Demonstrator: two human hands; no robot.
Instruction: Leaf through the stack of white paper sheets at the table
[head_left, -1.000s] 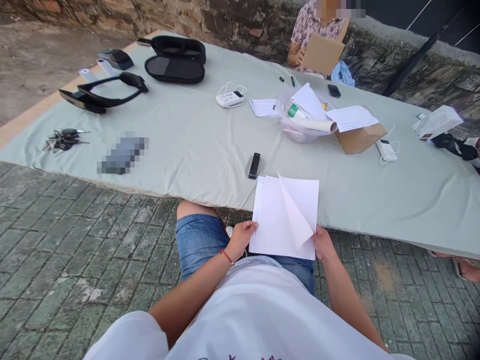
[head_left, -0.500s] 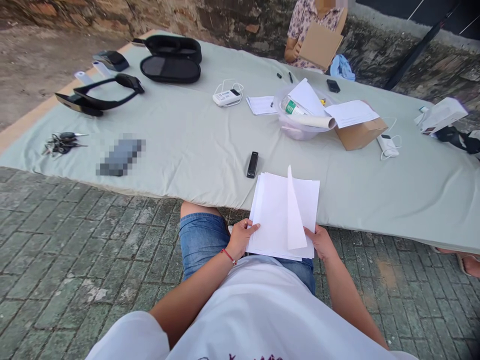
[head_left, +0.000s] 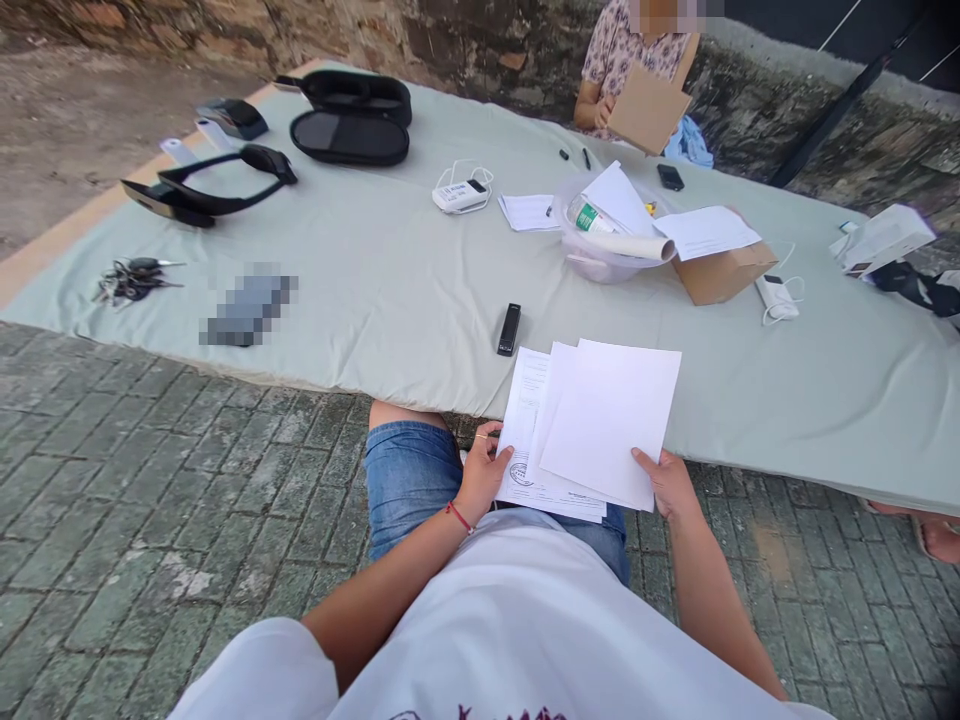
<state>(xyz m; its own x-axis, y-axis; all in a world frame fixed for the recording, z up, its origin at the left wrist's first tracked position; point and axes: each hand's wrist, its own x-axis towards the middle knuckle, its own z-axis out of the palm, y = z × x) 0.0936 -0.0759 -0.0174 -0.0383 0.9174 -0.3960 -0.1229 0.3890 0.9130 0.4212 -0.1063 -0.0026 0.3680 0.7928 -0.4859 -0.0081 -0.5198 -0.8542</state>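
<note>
Over my lap I hold a small stack of white paper sheets [head_left: 607,420]. My left hand [head_left: 484,475] grips the lower left edge of the bottom sheet [head_left: 525,410], which bears printed text and a round stamp. My right hand [head_left: 667,482] pinches the lower right corner of the top blank sheets, which are fanned out to the right. A red string circles my left wrist. The sheets' far edges reach over the near edge of the grey-green cloth [head_left: 375,270].
On the cloth lie a black remote-like device [head_left: 509,329], keys [head_left: 129,280], a dark headset [head_left: 202,187], an open black case [head_left: 351,120], white devices with cables [head_left: 461,195], a plastic bowl with a bottle and papers [head_left: 607,240], and a cardboard box [head_left: 724,272]. A person [head_left: 637,85] sits across holding cardboard.
The sheet that stood folded up from the stack has been laid flat and slid to the right, uncovering the printed, stamped page beneath.
</note>
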